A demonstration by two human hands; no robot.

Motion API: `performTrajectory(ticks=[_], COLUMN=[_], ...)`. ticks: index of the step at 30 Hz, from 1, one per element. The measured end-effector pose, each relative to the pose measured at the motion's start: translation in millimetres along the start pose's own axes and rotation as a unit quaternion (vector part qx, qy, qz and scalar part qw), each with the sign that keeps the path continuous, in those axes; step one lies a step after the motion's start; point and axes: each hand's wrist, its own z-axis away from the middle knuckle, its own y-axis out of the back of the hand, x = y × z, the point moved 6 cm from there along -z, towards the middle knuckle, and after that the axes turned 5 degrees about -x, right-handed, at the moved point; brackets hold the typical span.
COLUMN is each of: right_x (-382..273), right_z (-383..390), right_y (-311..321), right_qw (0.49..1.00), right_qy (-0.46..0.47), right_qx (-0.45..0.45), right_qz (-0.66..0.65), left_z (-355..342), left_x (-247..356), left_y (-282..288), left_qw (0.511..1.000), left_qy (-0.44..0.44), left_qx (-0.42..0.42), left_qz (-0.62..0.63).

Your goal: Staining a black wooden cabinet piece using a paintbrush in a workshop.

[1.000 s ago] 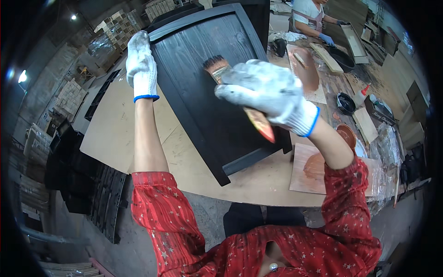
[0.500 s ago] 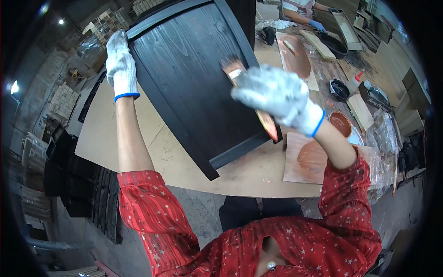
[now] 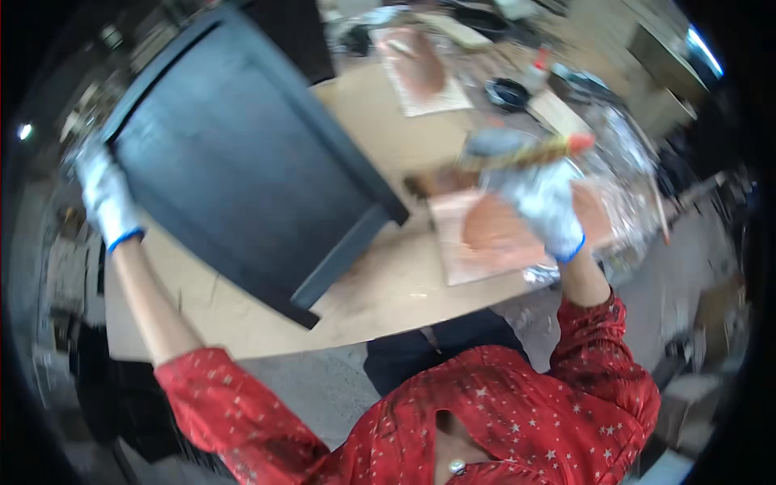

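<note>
A black wooden furniture piece (image 3: pixel 242 153) with a framed panel and short leg ends stands tilted on the left half of the table. My gloved left hand (image 3: pixel 105 190) grips its upper left edge; the fingertips are blurred. In my gloved right hand (image 3: pixel 540 194) is a paintbrush (image 3: pixel 558 151), its red-tipped handle pointing right and its dark bristles left. The brush is away from the black piece, above a flat board (image 3: pixel 453 263) smeared with reddish-brown stain. Motion blurs the brush, and whether its bristles touch anything I cannot tell.
A tan tabletop (image 3: pixel 380 311) lies under everything. Farther back are a second stained sheet (image 3: pixel 412 73), a bowl of dark liquid (image 3: pixel 508 94), a red-capped bottle (image 3: pixel 537 74) and a wood offcut (image 3: pixel 558 113). Crumpled clear plastic (image 3: pixel 626 141) covers the right side.
My right hand has carried the brush off the black panel, rightward over the stained board, and turned it nearly level. The view has swung right; my left hand keeps its hold on the edge.
</note>
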Motion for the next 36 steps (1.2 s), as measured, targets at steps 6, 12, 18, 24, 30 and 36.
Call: performTrajectory(ticks=[6, 12, 18, 24, 30, 36], right_x=[51, 126, 150, 96, 128, 77], right_z=[-4, 14, 25, 45, 136, 131], right_y=[149, 156, 167, 169, 185, 139], right_qw=[0.863, 0.811, 0.804, 0.891, 0.910, 0.772], right_qy=[-0.207, -0.275, -0.284, -0.222, -0.342, -0.094], right_qx=[0.070, 0.016, 0.015, 0.070, 0.146, 0.093], right_qz=[0.455, 0.516, 0.522, 0.390, 0.184, 0.622], left_z=[7, 6, 5, 6, 2, 2], left_x=[-10, 5, 28, 24, 24, 30], left_y=[-4, 29, 35, 25, 30, 27], left_qw=[0.912, 0.940, 0.934, 0.935, 0.926, 0.924], left_qy=[0.159, 0.144, 0.179, 0.191, 0.193, 0.180], left_qx=[0.012, -0.006, -0.006, -0.019, -0.015, -0.003], left_qz=[0.377, 0.309, 0.308, 0.298, 0.325, 0.336])
